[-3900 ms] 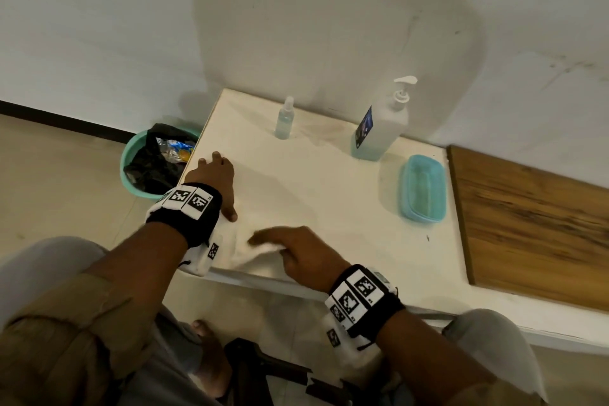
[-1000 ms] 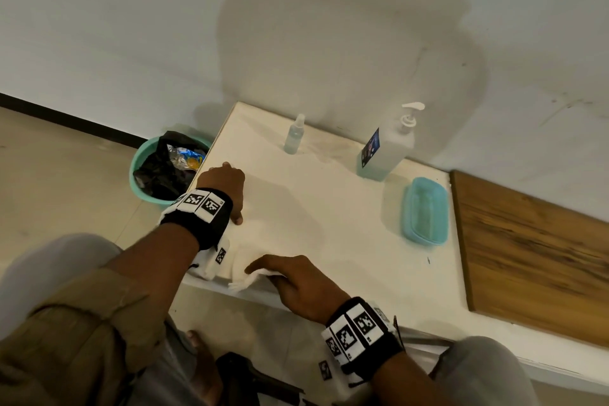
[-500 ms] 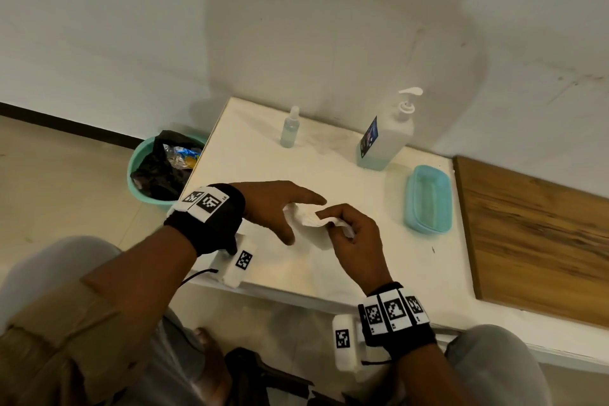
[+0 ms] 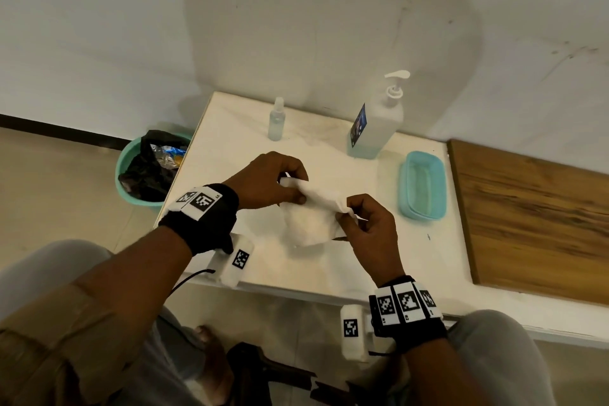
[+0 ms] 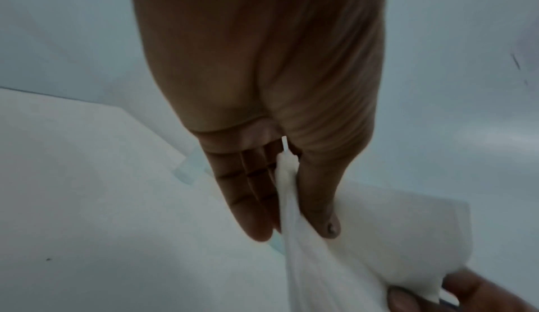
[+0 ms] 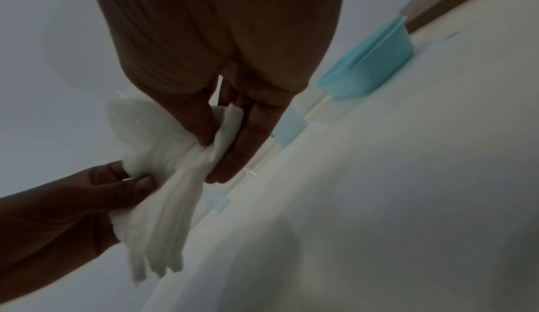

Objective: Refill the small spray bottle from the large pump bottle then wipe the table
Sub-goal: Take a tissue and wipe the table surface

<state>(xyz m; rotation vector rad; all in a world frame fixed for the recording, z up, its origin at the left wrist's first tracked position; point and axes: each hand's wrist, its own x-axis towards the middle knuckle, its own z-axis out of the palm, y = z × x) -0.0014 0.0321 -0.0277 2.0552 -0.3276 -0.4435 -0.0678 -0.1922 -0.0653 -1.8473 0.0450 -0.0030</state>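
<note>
A white tissue (image 4: 309, 217) hangs above the white table (image 4: 329, 267), stretched between both hands. My left hand (image 4: 293, 188) pinches its upper left corner between thumb and fingers; in the left wrist view the tissue (image 5: 306, 259) runs down from that pinch. My right hand (image 4: 354, 211) pinches the tissue's right corner, as the right wrist view shows the tissue (image 6: 163, 178) bunched between thumb and fingers. The small clear spray bottle (image 4: 276, 120) stands at the back of the table. To its right stands the large pump bottle (image 4: 375, 128), upright with a white pump.
A teal plastic tub (image 4: 422, 184) sits on the table's right part, beside a wooden board (image 4: 534, 224). A teal waste bin (image 4: 145, 171) with a black bag stands on the floor left of the table. My knees are under the near edge.
Both hands left the near-left corner of the table, lifted the tissue off the surface and moved to the middle. They now pull it apart between them.
</note>
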